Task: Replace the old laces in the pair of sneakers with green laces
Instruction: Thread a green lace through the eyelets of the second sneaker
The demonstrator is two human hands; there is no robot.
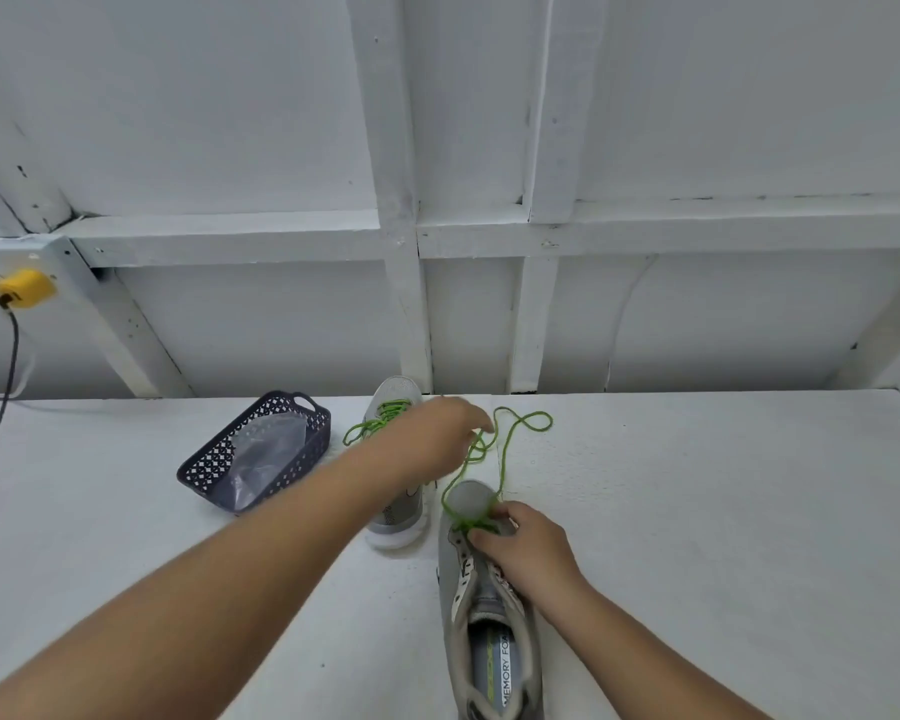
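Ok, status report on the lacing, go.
Left hand pulling green lace up and away. Right hand pinching lace at near sneaker toe eyelets. Far sneaker already green-laced. Nothing in the way.

1. One view only, from the person's head, looking forward and down over the white surface (pixel 697 511).
2. It faces the white panelled wall (pixel 230 122), which fills the upper half.
3. Wide-angle lens: straight edges bow near the frame's corners.
4. Close in: both forearms enter from the bottom edge, and the nearest sneaker (pixel 489 615) is cut off there.
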